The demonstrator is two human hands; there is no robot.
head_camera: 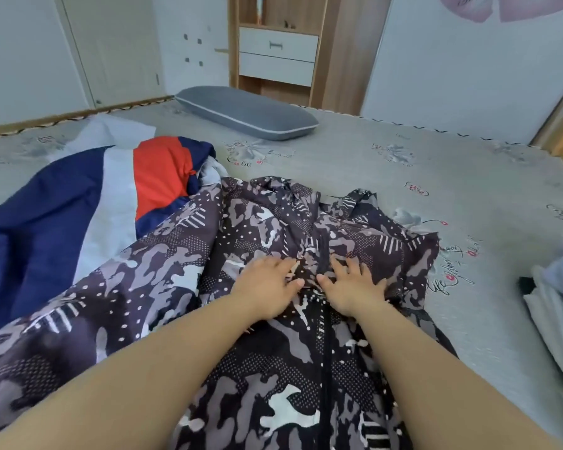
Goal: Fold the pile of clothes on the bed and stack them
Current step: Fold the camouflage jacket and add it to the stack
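Note:
A dark camouflage-print jacket [260,358] lies spread front-up on the bed, its zipper running down the middle. My left hand [267,284] presses flat on the fabric just left of the zipper, fingers spread. My right hand [355,287] presses flat just right of the zipper, fingers spread too. A navy, white and red jacket [88,196] lies to the left, partly under the camouflage one's sleeve. A pale blue and white bundle of clothes [556,306] sits at the right edge.
The bed sheet [436,177] is grey with flower prints. A grey pillow [247,112] lies at the far side. A wooden cabinet with white drawers [277,56] stands against the wall behind it.

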